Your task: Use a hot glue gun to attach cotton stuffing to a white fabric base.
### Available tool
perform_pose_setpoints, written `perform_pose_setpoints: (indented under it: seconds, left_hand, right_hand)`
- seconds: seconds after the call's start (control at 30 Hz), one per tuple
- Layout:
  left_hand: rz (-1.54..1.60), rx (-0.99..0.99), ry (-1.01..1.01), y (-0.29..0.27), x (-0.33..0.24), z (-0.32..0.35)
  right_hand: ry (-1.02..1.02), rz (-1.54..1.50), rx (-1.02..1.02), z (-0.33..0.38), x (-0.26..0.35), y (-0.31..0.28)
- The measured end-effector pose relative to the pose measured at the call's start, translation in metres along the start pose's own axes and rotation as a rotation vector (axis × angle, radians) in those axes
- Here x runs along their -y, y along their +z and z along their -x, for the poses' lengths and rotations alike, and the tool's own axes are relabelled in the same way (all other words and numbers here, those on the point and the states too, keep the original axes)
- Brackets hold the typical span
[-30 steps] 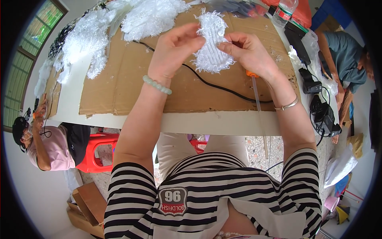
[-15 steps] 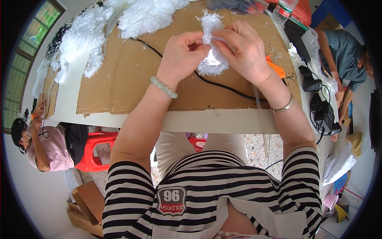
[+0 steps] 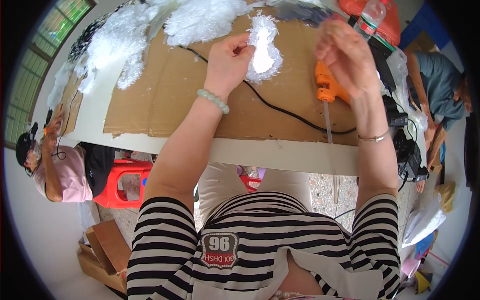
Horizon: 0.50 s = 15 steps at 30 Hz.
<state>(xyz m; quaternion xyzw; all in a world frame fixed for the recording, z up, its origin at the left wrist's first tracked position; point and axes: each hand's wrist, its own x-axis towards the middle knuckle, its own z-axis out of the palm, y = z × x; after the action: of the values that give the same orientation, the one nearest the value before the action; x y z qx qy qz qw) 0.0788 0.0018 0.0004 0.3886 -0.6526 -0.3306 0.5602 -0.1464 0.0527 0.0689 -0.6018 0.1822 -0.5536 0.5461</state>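
My left hand [image 3: 227, 64] is closed, with thumb and fingertips pinching the left edge of a white piece with a shaggy, curly fringe [image 3: 263, 52]. The piece has a smooth, bright white middle and rests on the brown cardboard [image 3: 185, 107]. My right hand [image 3: 348, 57] is raised away from it, and motion smears its fingers. Just below that hand lies an orange hot glue gun [image 3: 325, 82], partly covered by it. A long clear glue stick [image 3: 328, 120] sticks out of the gun toward me, past the table edge.
White shaggy heaps [image 3: 205, 22] lie at the far left and back. A black cable [image 3: 280, 111] crosses the cardboard. A clear bottle [image 3: 370, 17] and black power adapters [image 3: 407, 150] line the right side. One person [image 3: 65, 172] sits at left; another [image 3: 437, 80] bends at right.
My right hand has let go of the white fringed piece and moved right, over the glue gun. My left hand still pinches the piece, whose smooth middle now shows more fully.
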Motion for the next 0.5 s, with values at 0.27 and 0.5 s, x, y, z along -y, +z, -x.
perform_pose_setpoints:
  seconds: [0.27, 0.5]
  left_hand:
    - [0.41, -0.549, -0.27, -0.023, -0.005, -0.013]
    - [0.667, -0.904, -0.146, -0.086, -0.014, -0.042]
  right_hand:
    - [-0.316, -0.554, -0.156, 0.018, 0.106, -0.076]
    - [-0.161, -0.431, -0.295, 0.051, 0.112, -0.109]
